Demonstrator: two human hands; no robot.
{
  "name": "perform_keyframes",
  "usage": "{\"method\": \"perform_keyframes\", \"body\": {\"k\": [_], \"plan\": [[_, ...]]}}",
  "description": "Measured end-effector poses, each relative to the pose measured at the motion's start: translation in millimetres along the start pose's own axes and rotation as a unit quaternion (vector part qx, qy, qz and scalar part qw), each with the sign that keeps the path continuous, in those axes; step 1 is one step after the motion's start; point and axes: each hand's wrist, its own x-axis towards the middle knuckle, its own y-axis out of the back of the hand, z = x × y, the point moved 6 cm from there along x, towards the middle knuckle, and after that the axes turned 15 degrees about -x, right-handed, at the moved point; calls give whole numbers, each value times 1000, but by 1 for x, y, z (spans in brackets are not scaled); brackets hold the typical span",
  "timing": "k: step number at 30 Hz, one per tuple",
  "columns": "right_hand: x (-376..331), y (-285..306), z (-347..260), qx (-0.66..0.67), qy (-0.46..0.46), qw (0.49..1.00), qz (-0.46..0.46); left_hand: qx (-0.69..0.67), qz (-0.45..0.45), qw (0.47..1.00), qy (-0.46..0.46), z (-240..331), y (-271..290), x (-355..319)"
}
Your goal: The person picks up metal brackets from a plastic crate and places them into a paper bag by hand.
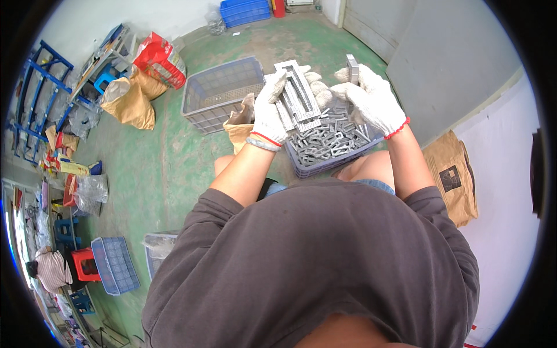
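Frames of flat grey metal in gloved left hand

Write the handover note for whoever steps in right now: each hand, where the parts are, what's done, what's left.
Left hand: gloved, gripping a stack of flat grey metal frames held up over the crate.
Right hand: gloved, holding one small grey metal piece upright, apart from the stack.
Parts: a grey crate of metal pieces sits just in front of the knees, heaped full. An empty grey basket stands on the green floor behind it, with a brown paper bag between the two.
Done: a few frames are gathered in the left hand.
Left: the crate holds many loose pieces; the basket holds none.
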Motion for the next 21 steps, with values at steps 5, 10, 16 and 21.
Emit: {"method": "perform_keyframes", "body": {"k": [5,10,16,21], "plan": [[1,5,1,161,-45,985,-35,61,8,998,-5,4,-7,-3],[2,13,-13,363,-57,921,-132,78,24,996,-23,5,-10,-7],[7,26,-25,328,-31,938,-108,58,20,998,-9,5,-13,-9],[10,6,-63,378,-6,912,-156,194,29,978,-76,19,-4,-10]]}}
